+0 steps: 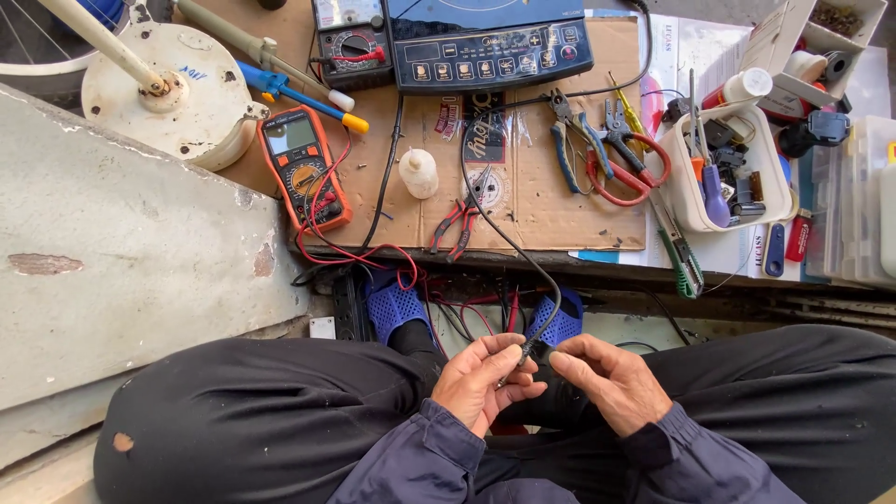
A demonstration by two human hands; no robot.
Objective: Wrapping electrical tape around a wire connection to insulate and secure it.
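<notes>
Both my hands meet over my lap, between my knees. My left hand [485, 378] and my right hand [607, 378] pinch the end of a thin black cable [509, 241], where a small dark piece [537, 353] sits between the fingertips. The cable runs up from my hands across a sheet of cardboard [541, 201] toward a dark induction cooker [490, 42] at the top. Dark trousers cover my crossed legs, and blue sandals [397, 303] show beneath the bench edge.
On the cardboard lie an orange multimeter [303, 168] with red leads, a small white bottle [418, 173], red-handled cutters [455, 227], blue pliers [567, 140] and red scissors [627, 159]. A white tray [689, 201] of small parts stands right, a white round fan base [173, 93] upper left.
</notes>
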